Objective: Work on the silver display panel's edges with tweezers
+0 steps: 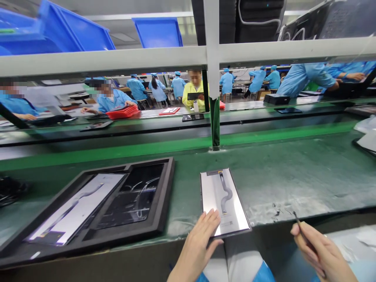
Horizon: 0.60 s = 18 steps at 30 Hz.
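Observation:
A silver-backed display panel (213, 196) with a wavy grey flex cable lies at the front edge of the green bench. My left hand (201, 243) rests its fingertips on the panel's lower left part, fingers stretched out, thumb apart. To the right, my right hand (320, 250) pinches a thin dark tool like tweezers (301, 227), its tip pointing at small black bits (276, 211) on the bench edge. On the left sits a black foam tray (169, 188) holding another silver panel (88, 199) and a dark glossy panel (135, 196).
A green-wrapped post (215, 125) rises behind the panel to a white shelf beam (117, 58) with blue bins (158, 33). Dark cables (11, 190) lie at the far left, plastic wrapping (367, 133) at the right. People in blue and yellow work beyond a conveyor.

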### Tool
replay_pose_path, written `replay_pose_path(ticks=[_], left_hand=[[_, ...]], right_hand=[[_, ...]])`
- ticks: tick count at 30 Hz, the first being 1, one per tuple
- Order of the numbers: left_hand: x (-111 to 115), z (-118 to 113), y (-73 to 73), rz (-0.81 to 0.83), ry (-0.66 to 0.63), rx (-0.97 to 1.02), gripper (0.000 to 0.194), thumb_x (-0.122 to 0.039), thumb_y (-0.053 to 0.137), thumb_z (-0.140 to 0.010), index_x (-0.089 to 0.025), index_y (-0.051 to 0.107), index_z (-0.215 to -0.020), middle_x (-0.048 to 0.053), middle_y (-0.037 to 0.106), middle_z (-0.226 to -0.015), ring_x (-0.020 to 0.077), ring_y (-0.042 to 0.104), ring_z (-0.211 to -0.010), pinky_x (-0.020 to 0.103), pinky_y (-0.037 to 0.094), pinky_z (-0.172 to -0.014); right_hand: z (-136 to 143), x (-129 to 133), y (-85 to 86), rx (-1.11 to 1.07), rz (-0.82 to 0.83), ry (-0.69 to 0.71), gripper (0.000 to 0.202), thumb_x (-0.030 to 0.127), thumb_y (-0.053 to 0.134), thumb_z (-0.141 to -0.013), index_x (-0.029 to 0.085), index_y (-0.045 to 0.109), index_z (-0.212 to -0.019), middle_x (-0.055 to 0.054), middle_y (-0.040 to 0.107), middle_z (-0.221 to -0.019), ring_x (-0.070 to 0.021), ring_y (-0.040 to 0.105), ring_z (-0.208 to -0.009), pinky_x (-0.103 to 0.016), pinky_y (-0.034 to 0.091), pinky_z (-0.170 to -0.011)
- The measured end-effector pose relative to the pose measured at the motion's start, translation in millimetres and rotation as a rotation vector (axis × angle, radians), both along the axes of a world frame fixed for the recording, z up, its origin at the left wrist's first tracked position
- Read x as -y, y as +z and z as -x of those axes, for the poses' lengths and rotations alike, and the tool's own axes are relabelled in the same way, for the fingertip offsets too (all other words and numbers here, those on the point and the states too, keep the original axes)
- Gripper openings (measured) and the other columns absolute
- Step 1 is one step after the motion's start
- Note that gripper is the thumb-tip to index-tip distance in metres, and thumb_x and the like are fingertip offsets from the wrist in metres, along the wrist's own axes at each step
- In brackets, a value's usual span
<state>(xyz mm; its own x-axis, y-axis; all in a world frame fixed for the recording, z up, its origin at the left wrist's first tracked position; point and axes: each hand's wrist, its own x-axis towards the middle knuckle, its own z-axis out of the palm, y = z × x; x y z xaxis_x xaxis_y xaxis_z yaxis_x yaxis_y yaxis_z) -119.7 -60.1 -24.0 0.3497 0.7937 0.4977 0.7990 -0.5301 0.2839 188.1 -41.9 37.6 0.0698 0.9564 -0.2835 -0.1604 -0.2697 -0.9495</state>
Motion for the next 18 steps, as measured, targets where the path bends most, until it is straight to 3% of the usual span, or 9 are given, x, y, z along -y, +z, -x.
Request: replay_pose_path(ticks=[4, 7, 9, 12, 15, 18], left_hand=[[-3, -6, 15.4, -0.031, -0.035, -0.039, 0.035, -0.034, 0.063, -0.093, -0.017, 0.056, -0.123, 0.014, 0.061, -0.136, 0.0314, 0.05, -0.133, 0.053, 0.045, -0.109], [-10, -20, 29.7, 0.018, -0.1, -0.079, 0.021, -0.032, 0.066, -0.091, -0.018, 0.061, -0.106, 0.014, 0.056, -0.141, 0.0341, 0.041, -0.14, 0.057, 0.041, -0.11], [-16, -29, 36.2, 0.064, -0.154, -0.088, 0.005, -0.023, 0.061, -0.093, -0.019, 0.062, -0.095, 0.012, 0.053, -0.145, 0.0321, 0.036, -0.143, 0.057, 0.039, -0.112], [-22, -35, 36.3, 0.059, -0.179, -0.066, 0.017, -0.009, 0.05, -0.094, -0.019, 0.06, -0.086, 0.01, 0.05, -0.147, 0.0296, 0.031, -0.145, 0.059, 0.036, -0.113], [-25, -30, 26.0, 0.034, -0.159, -0.033, 0.021, -0.004, 0.044, -0.093, -0.018, 0.059, -0.087, 0.011, 0.042, -0.153, 0.0307, 0.023, -0.148, 0.062, 0.035, -0.112], [-23, -19, 13.2, 0.062, -0.137, -0.011, 0.023, -0.005, 0.041, -0.094, -0.018, 0.058, -0.088, 0.011, 0.035, -0.157, 0.0315, 0.015, -0.15, 0.065, 0.035, -0.11]], right_hand=[[28, 0, 4.9, 0.069, -0.056, 0.237, 0.058, 0.075, 0.061, -0.076, 0.017, 0.062, -0.073, 0.005, 0.046, -0.057, -0.0045, 0.027, -0.043, -0.018, 0.015, -0.042], [49, -5, 10.1, 0.073, -0.123, 0.431, 0.059, 0.075, 0.055, -0.08, 0.017, 0.062, -0.074, 0.007, 0.039, -0.054, -0.005, 0.027, -0.041, -0.02, 0.018, -0.041], [61, -11, 11.1, 0.068, -0.174, 0.479, 0.058, 0.073, 0.053, -0.083, 0.016, 0.063, -0.075, 0.009, 0.034, -0.051, -0.0056, 0.025, -0.042, -0.021, 0.017, -0.042], [73, -21, 2.8, 0.012, -0.187, 0.433, 0.053, 0.071, 0.055, -0.083, 0.018, 0.059, -0.08, 0.01, 0.032, -0.05, -0.0067, 0.023, -0.043, -0.021, 0.015, -0.041], [80, -26, -19.0, -0.067, -0.17, 0.286, 0.053, 0.074, 0.06, -0.077, 0.023, 0.051, -0.087, 0.013, 0.03, -0.052, -0.0062, 0.018, -0.041, -0.02, 0.014, -0.038], [83, -16, -46.0, 0.04, -0.245, 0.228, 0.047, 0.069, 0.059, -0.081, 0.023, 0.05, -0.081, 0.01, 0.035, -0.058, -0.0081, 0.029, -0.047, -0.02, 0.024, -0.042]])
